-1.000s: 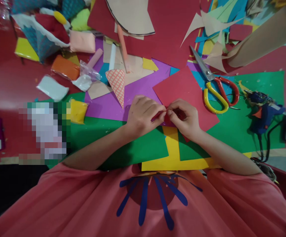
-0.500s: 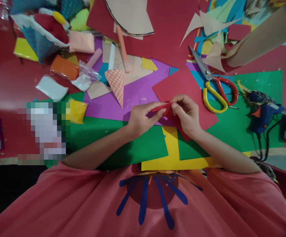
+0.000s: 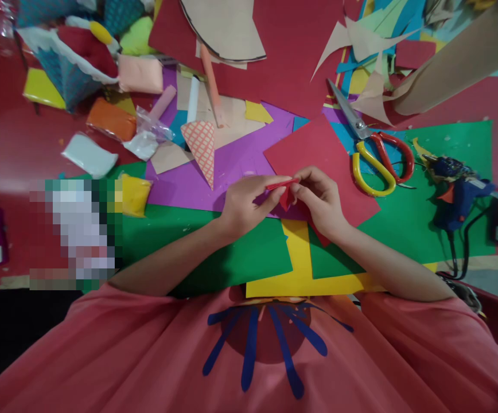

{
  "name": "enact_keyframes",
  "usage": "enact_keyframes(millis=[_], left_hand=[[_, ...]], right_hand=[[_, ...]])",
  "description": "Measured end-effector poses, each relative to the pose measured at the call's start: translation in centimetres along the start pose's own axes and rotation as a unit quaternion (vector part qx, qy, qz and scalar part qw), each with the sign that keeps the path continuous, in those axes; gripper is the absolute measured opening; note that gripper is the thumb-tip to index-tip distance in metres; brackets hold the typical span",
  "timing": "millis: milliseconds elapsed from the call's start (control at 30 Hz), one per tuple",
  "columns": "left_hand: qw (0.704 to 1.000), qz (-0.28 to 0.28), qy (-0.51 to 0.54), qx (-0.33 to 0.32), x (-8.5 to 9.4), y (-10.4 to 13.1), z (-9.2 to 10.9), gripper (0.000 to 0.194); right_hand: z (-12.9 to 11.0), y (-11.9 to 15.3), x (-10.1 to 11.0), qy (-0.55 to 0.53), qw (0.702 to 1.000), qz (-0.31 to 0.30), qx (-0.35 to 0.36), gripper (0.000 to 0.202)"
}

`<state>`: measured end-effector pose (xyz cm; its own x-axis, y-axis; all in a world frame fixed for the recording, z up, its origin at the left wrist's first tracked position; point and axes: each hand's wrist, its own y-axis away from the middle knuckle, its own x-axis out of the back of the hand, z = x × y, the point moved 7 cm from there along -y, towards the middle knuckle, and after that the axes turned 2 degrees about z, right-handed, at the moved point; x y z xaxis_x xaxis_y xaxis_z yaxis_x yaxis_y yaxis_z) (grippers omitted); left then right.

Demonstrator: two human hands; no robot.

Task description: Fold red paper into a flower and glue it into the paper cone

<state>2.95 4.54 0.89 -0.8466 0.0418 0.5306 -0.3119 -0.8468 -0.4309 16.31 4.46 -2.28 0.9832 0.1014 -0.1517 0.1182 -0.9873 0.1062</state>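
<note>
A small folded red paper piece (image 3: 286,197) is pinched between both hands near the middle of the view. My left hand (image 3: 249,205) grips its left end with thumb and fingers. At its right end, my right hand (image 3: 320,198) closes thumb and fingertips on it. Under the right hand lies a larger red sheet (image 3: 318,143), partly over a purple sheet (image 3: 240,155) and a green sheet (image 3: 249,246). A patterned paper cone (image 3: 201,149) rests point-down to the left of the hands.
Scissors (image 3: 373,143) with red and yellow handles lie right of the hands. Farther right is a blue glue gun (image 3: 462,201) with its cord. Clay packets, such as an orange one (image 3: 111,119), lie left. A brown paper roll (image 3: 451,63) stands out at upper right.
My right hand has shifted slightly left and turned a little. The red piece now shows a pointed flap hanging down between the hands.
</note>
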Motion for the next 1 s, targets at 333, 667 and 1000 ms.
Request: enact_keyframes(millis=[333, 667, 1000], left_hand=[[0.996, -0.019, 0.068, 0.052, -0.22, -0.34, -0.70, 0.014], [0.996, -0.023, 0.089, -0.006, 0.19, -0.45, -0.42, 0.012], [0.991, -0.035, 0.116, 0.056, -0.02, -0.34, -0.94, 0.024]], right_hand=[[0.49, -0.25, -0.12, -0.047, 0.998, -0.034, -0.021, 0.017], [0.00, -0.32, -0.01, -0.011, 0.998, -0.051, -0.027, 0.016], [0.10, -0.44, 0.39, -0.045, 0.997, -0.055, -0.038, 0.020]])
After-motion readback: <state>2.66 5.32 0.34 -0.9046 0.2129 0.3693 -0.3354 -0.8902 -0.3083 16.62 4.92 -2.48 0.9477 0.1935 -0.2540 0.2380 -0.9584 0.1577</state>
